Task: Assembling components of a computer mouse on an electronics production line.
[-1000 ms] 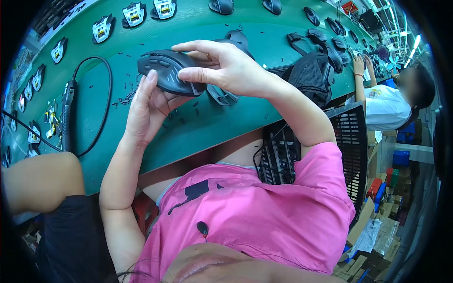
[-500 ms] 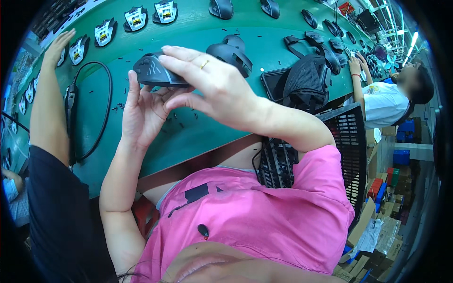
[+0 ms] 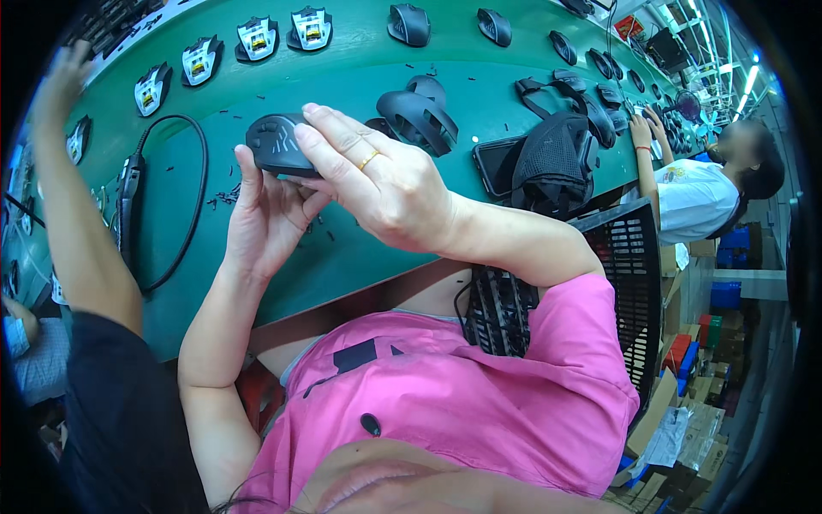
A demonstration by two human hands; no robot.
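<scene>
A black computer mouse [image 3: 276, 144] with grey line markings is held up above the green bench between my two hands. My left hand [image 3: 267, 210] supports it from below, thumb up against its near left side. Over its right end lies my right hand [image 3: 377, 176], fingers closed on the top; a gold ring is on one finger. That end of the mouse is hidden by the fingers. Just beyond my right hand, several curved black shell parts [image 3: 417, 113] lie on the bench. Small dark screws [image 3: 227, 195] are scattered beneath and around my hands.
An electric screwdriver [image 3: 128, 197] with a looped black cable lies at left, near a co-worker's arm [image 3: 81, 214]. Opened mice [image 3: 257, 38] and black mice [image 3: 409, 26] line the far side. A phone [image 3: 497, 163], black mesh bag [image 3: 556, 163] and black basket [image 3: 629, 283] are at right.
The mouse is tilted a little differently in my hands, which still hold it. At left, the co-worker's arm has swung outward to the left. The whole view has shifted slightly.
</scene>
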